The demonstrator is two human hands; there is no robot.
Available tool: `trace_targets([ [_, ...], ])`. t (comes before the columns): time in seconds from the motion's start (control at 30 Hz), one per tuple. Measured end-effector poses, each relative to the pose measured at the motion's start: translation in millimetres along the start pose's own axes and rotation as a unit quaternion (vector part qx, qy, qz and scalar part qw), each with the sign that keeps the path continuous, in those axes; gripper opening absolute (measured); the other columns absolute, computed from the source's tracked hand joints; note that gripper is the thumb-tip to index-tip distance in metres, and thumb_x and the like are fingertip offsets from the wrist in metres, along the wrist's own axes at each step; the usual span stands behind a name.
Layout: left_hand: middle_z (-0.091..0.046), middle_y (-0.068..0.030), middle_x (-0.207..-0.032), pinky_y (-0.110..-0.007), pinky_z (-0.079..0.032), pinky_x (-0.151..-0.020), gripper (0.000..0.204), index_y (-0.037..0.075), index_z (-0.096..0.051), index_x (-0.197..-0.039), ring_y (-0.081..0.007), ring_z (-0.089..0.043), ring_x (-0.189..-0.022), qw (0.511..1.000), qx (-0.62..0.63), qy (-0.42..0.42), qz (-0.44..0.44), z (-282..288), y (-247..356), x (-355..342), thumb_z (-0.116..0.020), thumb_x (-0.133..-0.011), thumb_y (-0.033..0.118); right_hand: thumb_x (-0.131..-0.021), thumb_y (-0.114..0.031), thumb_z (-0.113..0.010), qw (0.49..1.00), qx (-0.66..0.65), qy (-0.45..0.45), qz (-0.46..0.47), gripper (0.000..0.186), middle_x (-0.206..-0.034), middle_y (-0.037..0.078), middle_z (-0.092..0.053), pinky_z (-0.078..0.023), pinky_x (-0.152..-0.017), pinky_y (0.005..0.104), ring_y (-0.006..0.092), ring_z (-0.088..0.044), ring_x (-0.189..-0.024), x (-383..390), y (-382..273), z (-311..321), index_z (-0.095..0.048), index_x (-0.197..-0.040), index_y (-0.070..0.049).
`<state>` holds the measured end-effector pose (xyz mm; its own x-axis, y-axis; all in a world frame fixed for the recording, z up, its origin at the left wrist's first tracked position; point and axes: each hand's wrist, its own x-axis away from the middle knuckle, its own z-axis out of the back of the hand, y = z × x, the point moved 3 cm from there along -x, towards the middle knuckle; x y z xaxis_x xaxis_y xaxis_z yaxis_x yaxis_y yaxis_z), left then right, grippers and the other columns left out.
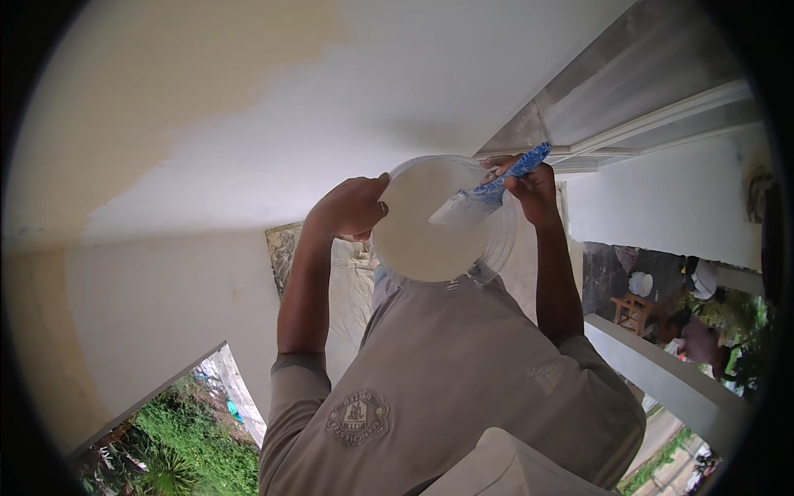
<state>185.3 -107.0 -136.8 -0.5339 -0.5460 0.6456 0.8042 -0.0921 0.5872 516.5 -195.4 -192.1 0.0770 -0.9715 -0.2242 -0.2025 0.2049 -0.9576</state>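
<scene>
A round whitish bucket (499,252) is held up in front of my chest, with smooth off-white paint (422,244) inside. My left hand (351,207) grips its left rim, thumb at the edge. At the right rim, my right hand (531,188) is closed round the blue-splotched handle of a paintbrush (496,192). The brush slants down to the left, its pale bristles over or touching the paint; I cannot tell how deep they are. Some right-hand fingers are behind the handle, and whether they also bear on the bucket is hidden.
A broad wall surface (314,124) is white, with beige-yellow patches to the left. Behind my left arm are a stained panel (281,252) and a pale crumpled sheet (353,273). Green plants (198,430) show through a lower-left opening. At right are white mouldings (653,120) and a wooden chair (633,312).
</scene>
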Motion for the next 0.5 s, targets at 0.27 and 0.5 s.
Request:
trace_targets([
  [0.27, -0.068, -0.0129, -0.07, -0.041, -0.058, -0.058, 0.039, -0.004, -0.064, -0.134, -0.02, -0.07, -0.056, 0.995, 0.094, 0.006, 0.03, -1.3, -5.3, 2.8, -0.054, -0.098, 0.009, -0.106, -0.025, -0.081, 0.995, 0.089, 0.007, 0.032, 0.025, -0.135, 0.016, -0.075, -0.049, -0.12, 0.0525, 0.032, -0.065, -0.142, 7.5, 9.7, -11.9, -0.075, -0.119, -0.004],
  [0.5, -0.071, -0.014, -0.078, -0.037, -0.057, -0.054, 0.038, -0.002, -0.069, -0.133, -0.0201, -0.068, -0.054, 0.989, 0.134, 0.041, 0.036, -9.2, -8.1, 2.6, -0.056, -0.099, 0.009, -0.104, -0.016, -0.082, 0.967, 0.238, 0.041, 0.083, 0.037, -0.153, 0.013, -0.066, -0.052, -0.116, 0.0448, 0.0251, -0.07, -0.13, 6.5, -1.0, -24.2, -0.068, -0.135, -0.003],
])
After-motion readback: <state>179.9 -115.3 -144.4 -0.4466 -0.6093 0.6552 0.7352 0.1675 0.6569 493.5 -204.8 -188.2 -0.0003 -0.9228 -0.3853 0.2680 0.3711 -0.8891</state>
